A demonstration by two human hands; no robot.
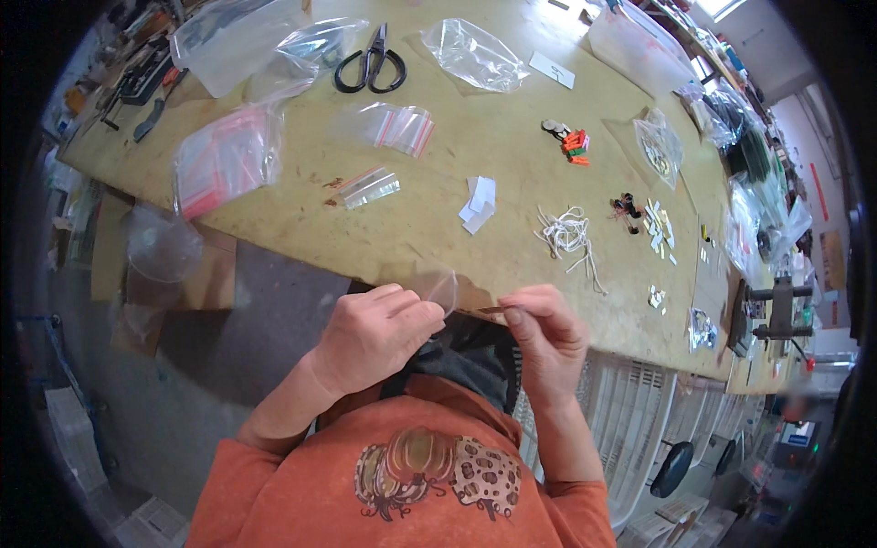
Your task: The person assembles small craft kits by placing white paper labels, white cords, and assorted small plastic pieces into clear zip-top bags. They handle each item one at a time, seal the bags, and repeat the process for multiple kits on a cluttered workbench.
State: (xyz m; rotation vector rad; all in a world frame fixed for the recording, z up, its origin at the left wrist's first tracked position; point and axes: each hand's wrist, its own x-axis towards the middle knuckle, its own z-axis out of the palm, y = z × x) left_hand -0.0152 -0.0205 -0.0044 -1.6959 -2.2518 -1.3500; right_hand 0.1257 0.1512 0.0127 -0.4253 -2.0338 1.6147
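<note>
Head view: at a stained table (pixel 512 137) above grey floor (pixel 206 397), left grip (pixel 376 331) pinches a clear bag (pixel 442 289), right grip (pixel 550 336) a sliver (pixel 491 310).

Workshop | lg worktable (pixel 512 151) w/ scissors (pixel 372 66), sm. parts (pixel 574 144), plastic tubs (pixel 208 57) | dark bench tool (pixel 780 315) (type unclear)

Big black scissors (pixel 375 51) can be seen near a cloudy tub (pixel 212 50). Brown cardboard (pixel 212 271) is seen on the left. White baskets (pixel 630 397) and a dark machine (pixel 783 317) are seen on the right.

White card (pixel 552 69) — 1 dark mark on it.
</note>
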